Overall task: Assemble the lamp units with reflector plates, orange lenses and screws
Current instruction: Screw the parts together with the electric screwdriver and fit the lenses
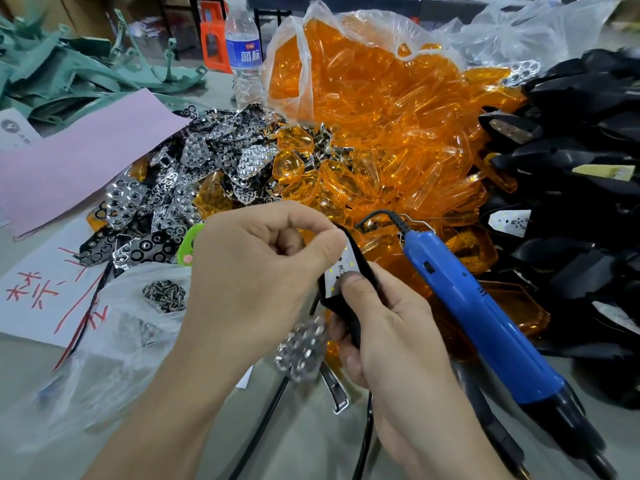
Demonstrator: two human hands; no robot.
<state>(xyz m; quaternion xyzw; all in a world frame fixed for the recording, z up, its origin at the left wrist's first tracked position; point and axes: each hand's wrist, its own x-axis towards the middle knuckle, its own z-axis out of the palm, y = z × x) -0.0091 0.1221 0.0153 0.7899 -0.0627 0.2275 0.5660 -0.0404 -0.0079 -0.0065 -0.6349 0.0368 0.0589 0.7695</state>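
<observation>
A: What lies nearest?
B: A plate (304,348) below the hands, blurred (lying or held, he cannot tell).
A: And the hands?
B: The right hand (391,327) grips the lamp (341,275), thumb on its white board. The left hand (263,268), fingers curled, seems to pinch its top edge.
A: Beyond?
B: A driver (478,306) just right, screws (165,295) left, then heaped plates (194,174), lenses (374,133), a bottle (244,53).

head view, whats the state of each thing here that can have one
lamp housing: held in both hands, board bare, no lens
left hand: pinching the housing's top
right hand: gripping the housing, thumb on board
screwdriver: lying unheld
lens bag: open
water bottle: upright
</observation>
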